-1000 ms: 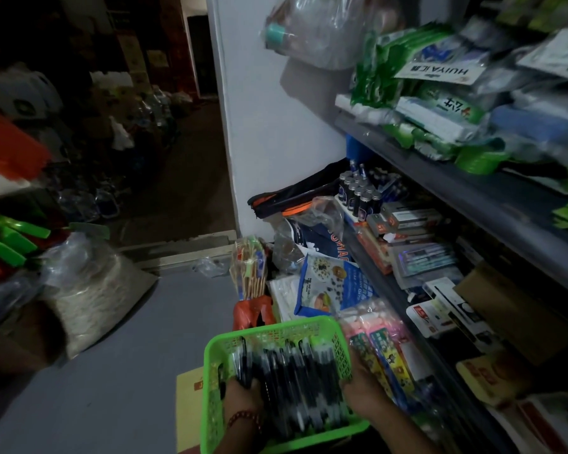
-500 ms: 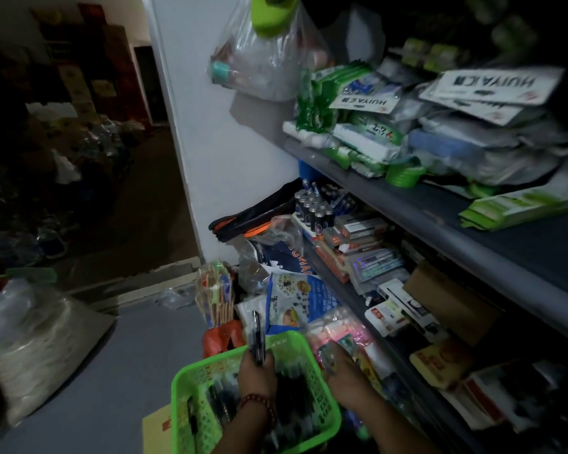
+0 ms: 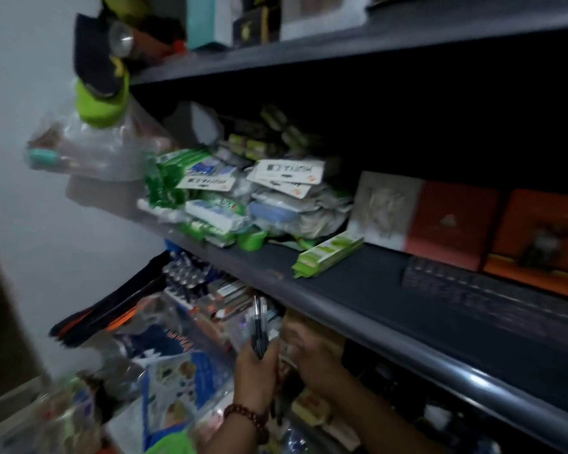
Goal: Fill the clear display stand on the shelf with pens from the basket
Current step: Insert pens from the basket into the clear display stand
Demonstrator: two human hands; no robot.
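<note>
My left hand (image 3: 255,367), with a bead bracelet on its wrist, grips a bunch of dark pens (image 3: 259,326) that point up just under the front edge of the dark shelf (image 3: 351,309). My right hand (image 3: 312,353) is right beside it, reaching into the lower shelf level next to a brown box (image 3: 312,326); motion blur hides what its fingers do. A clear, stand-like thing (image 3: 271,319) shows behind the pens, too blurred to be sure of. Only a corner of the green basket (image 3: 173,443) shows at the bottom edge.
Green and white packets (image 3: 217,204) and orange boxes (image 3: 518,231) lie on the shelf above my hands. A row of small batteries (image 3: 186,276) and flat packs fill the lower level on the left. A clear bag (image 3: 92,149) hangs by the white wall.
My left hand has lifted a bunch of pens out of the basket up to the lower shelf. My right hand rose with it. My view swung up and right, toward the shelves.
</note>
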